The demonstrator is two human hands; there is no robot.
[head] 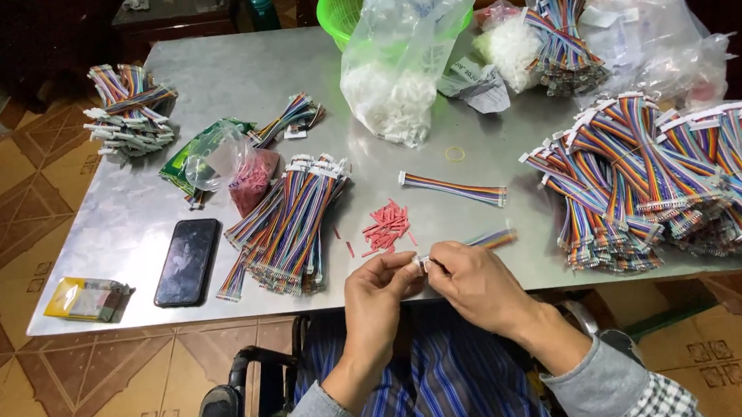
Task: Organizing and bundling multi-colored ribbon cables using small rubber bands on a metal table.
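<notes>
My left hand (379, 297) and my right hand (472, 281) meet at the near edge of a metal table (231, 79). Together they pinch the white connector end of a rainbow ribbon cable (493, 239), whose coloured wires stick out to the right of my right hand. Just beyond my fingers lies a small heap of red sleeve pieces (384, 227). A single finished rainbow cable (454, 188) lies farther back. A stack of the same cables (289, 223) sits left of my hands.
A big pile of rainbow cables (665, 179) fills the right side. A black phone (187, 261) and a small yellow packet (88, 299) lie at the left front. Plastic bags of white connectors (397, 76), a green basket (341, 6) and more cable bundles (127, 112) stand at the back.
</notes>
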